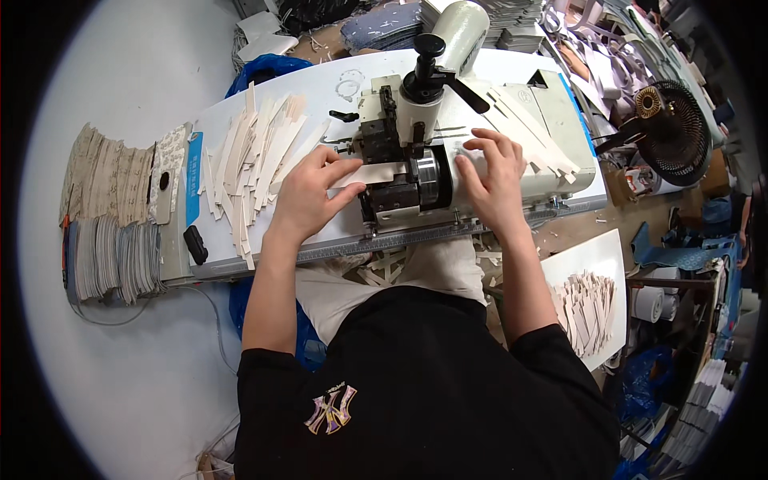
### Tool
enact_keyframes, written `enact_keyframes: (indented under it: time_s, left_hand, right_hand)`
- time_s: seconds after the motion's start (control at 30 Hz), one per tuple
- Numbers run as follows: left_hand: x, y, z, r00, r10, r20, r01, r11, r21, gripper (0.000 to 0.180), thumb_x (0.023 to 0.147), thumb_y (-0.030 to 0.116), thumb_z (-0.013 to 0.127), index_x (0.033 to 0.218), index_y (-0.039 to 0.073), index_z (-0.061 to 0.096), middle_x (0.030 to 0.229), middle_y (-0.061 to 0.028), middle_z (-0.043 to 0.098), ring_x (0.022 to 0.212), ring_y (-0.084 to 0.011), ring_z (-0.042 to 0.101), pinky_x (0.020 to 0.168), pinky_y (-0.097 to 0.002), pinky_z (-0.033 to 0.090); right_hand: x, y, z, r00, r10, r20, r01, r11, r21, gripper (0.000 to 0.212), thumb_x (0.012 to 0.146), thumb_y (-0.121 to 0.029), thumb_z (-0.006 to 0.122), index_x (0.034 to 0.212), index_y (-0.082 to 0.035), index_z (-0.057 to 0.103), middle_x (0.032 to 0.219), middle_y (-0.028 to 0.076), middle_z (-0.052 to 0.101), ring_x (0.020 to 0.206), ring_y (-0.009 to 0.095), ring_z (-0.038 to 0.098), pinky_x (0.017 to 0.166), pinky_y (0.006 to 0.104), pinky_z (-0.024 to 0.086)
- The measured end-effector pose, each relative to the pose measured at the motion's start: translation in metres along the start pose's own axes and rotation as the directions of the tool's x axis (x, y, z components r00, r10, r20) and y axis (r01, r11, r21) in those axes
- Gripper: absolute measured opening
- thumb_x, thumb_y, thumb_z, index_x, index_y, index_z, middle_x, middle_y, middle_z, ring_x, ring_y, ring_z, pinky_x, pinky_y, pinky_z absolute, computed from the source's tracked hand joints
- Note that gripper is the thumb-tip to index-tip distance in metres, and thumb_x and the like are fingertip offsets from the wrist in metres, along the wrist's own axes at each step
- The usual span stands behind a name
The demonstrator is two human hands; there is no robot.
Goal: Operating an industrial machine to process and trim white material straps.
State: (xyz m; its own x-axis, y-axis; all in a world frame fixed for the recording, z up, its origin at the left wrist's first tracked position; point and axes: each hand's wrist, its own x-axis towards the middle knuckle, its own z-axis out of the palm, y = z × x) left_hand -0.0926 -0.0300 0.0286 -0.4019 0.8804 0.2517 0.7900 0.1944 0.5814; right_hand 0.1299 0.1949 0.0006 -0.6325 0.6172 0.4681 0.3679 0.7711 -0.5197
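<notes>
My left hand pinches a short cream strip between thumb and fingers. The strip lies flat on the feed area of a cream skiving machine, its far end by the ribbed metal drum. My right hand is spread over the machine body, just right of the drum, fingers apart and with nothing in them. Whether its fingertips touch the casing I cannot tell. Left of my left hand, a loose pile of long cream strips covers the white tabletop.
More strips rest on the machine's top. A black lever knob rises above the drum. Fabric stacks stand at the table's left end. A black fan is at right, above a white board of cut strips.
</notes>
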Motion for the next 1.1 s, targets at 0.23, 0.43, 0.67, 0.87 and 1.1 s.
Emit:
enact_keyframes:
  time_s: [0.23,0.43,0.67,0.87,1.1]
  left_hand:
    - [0.024,0.007,0.041,0.987,0.148,-0.059,-0.143,0.986,0.084,0.033,0.085,0.024,0.088,0.113,0.007,0.082,0.098,-0.0086,0.067,0.084,-0.0281,0.068,0.077,-0.0411,0.057]
    - [0.018,0.007,0.050,0.982,0.136,-0.132,-0.128,0.989,0.072,0.030,0.085,0.021,0.088,0.110,0.006,0.082,0.099,-0.0092,0.067,0.086,-0.0286,0.068,0.077,-0.0419,0.056]
    - [-0.004,-0.031,0.046,0.957,-0.148,-0.249,0.155,0.988,0.009,0.034,0.094,0.027,0.081,0.122,0.007,0.078,0.104,-0.0104,0.068,0.091,-0.0309,0.067,0.081,-0.0425,0.056]
    - [-0.062,-0.116,0.049,0.868,-0.377,-0.324,0.488,0.768,0.414,0.041,0.095,0.028,0.079,0.128,0.004,0.074,0.118,-0.0160,0.069,0.106,-0.0365,0.067,0.096,-0.0466,0.054]
    - [-0.071,-0.127,0.045,0.832,-0.488,-0.263,0.551,0.775,0.308,0.042,0.096,0.027,0.078,0.130,0.003,0.072,0.124,-0.0183,0.067,0.113,-0.0383,0.067,0.100,-0.0450,0.053]
  right_hand:
    - [0.007,-0.017,0.015,0.992,-0.054,0.112,0.051,0.998,0.033,0.022,0.099,-0.025,0.073,0.109,-0.006,0.070,0.131,0.009,0.067,0.125,0.033,0.053,0.111,0.0454,0.036]
    - [0.012,0.037,-0.024,0.972,0.130,-0.194,-0.133,0.991,0.001,0.014,0.104,-0.015,0.067,0.097,-0.003,0.066,0.118,0.009,0.067,0.114,0.028,0.054,0.103,0.0438,0.040]
    - [0.010,0.096,-0.045,0.790,0.330,-0.516,-0.373,0.928,0.024,0.020,0.107,-0.024,0.061,0.102,-0.005,0.066,0.125,0.008,0.065,0.124,0.029,0.048,0.112,0.0477,0.031]
    - [0.008,0.103,-0.035,0.714,0.441,-0.544,-0.528,0.849,-0.005,0.027,0.109,-0.030,0.058,0.107,-0.004,0.066,0.135,0.007,0.062,0.134,0.030,0.043,0.117,0.0511,0.024]
    - [0.008,0.139,-0.040,0.616,0.561,-0.554,-0.537,0.813,0.226,0.028,0.108,-0.031,0.059,0.112,-0.004,0.066,0.140,0.009,0.061,0.138,0.032,0.041,0.118,0.0533,0.023]
